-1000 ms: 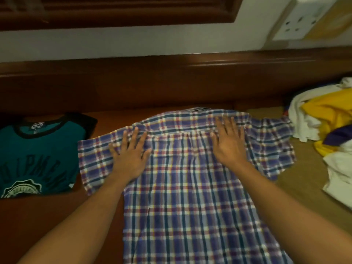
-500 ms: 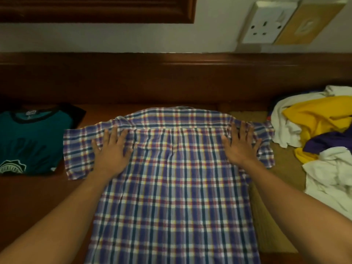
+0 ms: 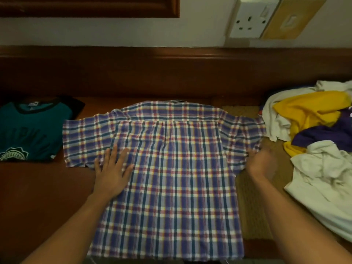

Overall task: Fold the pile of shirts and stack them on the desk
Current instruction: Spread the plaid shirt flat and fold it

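Both hands are sliding lower and wider: left hand (image 3: 112, 172) is pressing spread flat on the plaid shirt (image 3: 171, 168) lying mid-frame; right hand (image 3: 261, 164) is blurring at the right-side sleeve (image 3: 245, 134), grip unclear. A rushed tug risks bunching it.

Bare desk (image 3: 38, 197) opens front-left (below the teal shirt (image 3: 28, 130)); the unfolded pile (image 3: 314, 141) blocks the right.

A plaid shirt (image 3: 171, 168) lies spread flat on the brown worktop (image 3: 38, 187). A folded teal shirt (image 3: 28, 130) lies to its left. To the right are a woven mat (image 3: 251, 206) and a pile (image 3: 314, 130) of shirts.
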A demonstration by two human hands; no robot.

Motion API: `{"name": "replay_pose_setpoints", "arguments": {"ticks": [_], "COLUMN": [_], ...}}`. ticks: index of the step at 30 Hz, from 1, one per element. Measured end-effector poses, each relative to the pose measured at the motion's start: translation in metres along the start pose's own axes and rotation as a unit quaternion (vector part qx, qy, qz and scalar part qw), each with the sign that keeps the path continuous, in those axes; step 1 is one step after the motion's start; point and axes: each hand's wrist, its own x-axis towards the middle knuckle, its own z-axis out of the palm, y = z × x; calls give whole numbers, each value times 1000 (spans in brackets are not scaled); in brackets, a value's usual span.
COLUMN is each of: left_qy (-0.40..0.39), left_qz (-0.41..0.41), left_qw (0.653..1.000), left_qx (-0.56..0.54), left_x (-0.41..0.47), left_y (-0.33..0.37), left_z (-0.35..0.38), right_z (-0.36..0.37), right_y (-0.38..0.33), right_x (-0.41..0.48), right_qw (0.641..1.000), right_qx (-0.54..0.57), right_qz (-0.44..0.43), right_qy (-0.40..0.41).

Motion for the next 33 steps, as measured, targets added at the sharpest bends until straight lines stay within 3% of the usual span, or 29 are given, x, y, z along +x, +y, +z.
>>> {"name": "replay_pose_setpoints", "arguments": {"ticks": [2, 4, 10, 13, 15, 18, 22, 25, 29, 33], "left_qy": [-6, -7, -14, 60, 91, 118, 125, 98, 89, 126], "left_qz": [4, 8, -10, -17, -36, -76, -132, -164, -161, -217], "left_qw": [1000, 1000, 1000, 994, 985, 971, 959, 952, 951, 915], "left_qx": [5, 7, -16, -89, -144, -193, -220, -238, -249, -316], "left_x": [2, 3, -4, -25, -48, -90, -142, -173, -213, -244], "left_y": [-5, -7, 3, 2, -3, -20, -59, -90, -120, -133], "left_z": [0, 0, -14, -15, -15, -11, 2, 20, 43, 54], "right_z": [-11, -24, -30, -31, -24, -8, 17, 34, 58, 77], "right_y": [2, 7, 13, -7, -28, -72, -132, -167, -204, -240], "right_x": [0, 2, -15, -35, -53, -97, -175, -223, -271, -301], "right_qw": [996, 992, 997, 993, 981, 936, 836, 790, 756, 730], "right_qx": [81, 118, -60, -54, -32, -15, -37, -51, -44, -58], "right_qz": [-16, -23, 44, -95, -191, -329, -500, -546, -584, -625], "right_qy": [-16, 28, 5, 39, -8, -123, -221, -276, -292, -270]}}
